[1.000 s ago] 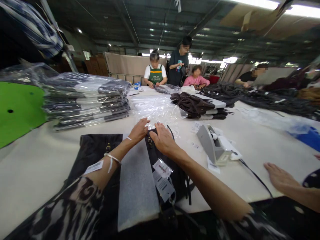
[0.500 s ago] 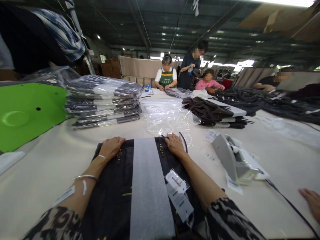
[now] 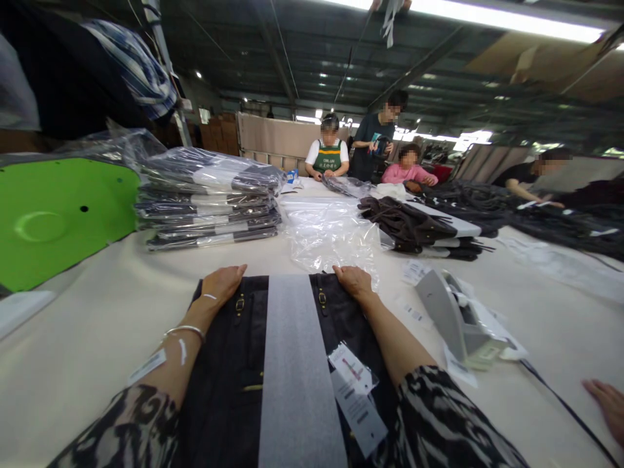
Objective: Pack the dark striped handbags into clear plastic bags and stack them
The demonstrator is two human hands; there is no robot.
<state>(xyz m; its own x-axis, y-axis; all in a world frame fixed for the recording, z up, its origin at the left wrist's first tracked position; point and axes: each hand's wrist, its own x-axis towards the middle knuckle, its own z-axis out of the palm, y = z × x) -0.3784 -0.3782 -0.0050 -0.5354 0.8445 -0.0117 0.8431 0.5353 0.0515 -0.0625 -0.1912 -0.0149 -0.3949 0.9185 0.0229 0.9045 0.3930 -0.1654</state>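
A black bag point(image 3: 221, 377) with small brass buckles lies in front of me on the table. Down its middle runs a grey paper band point(image 3: 292, 364), and hang tags point(image 3: 358, 396) lie on its right part. My left hand point(image 3: 221, 285) is closed on the far left corner of the bag, its fingers curled over the edge and partly hidden. At the far right corner, my right hand point(image 3: 355, 283) grips the same edge in the same way. Just beyond the bag lie clear plastic bags point(image 3: 331, 237).
Plastic-wrapped bags point(image 3: 209, 201) are stacked at the left, beside a green panel point(image 3: 63, 221). Dark unwrapped bags point(image 3: 414, 224) lie at the back right. A grey scanner on a stand point(image 3: 455, 318) with a cable is on the right. Another person's hand point(image 3: 607, 403) shows at the right edge. Co-workers sit and stand beyond.
Both hands have gone from lying on the bag's top corners to gripping its far edge. The thin black strap by my right hand no longer stands out. The view has shifted slightly.
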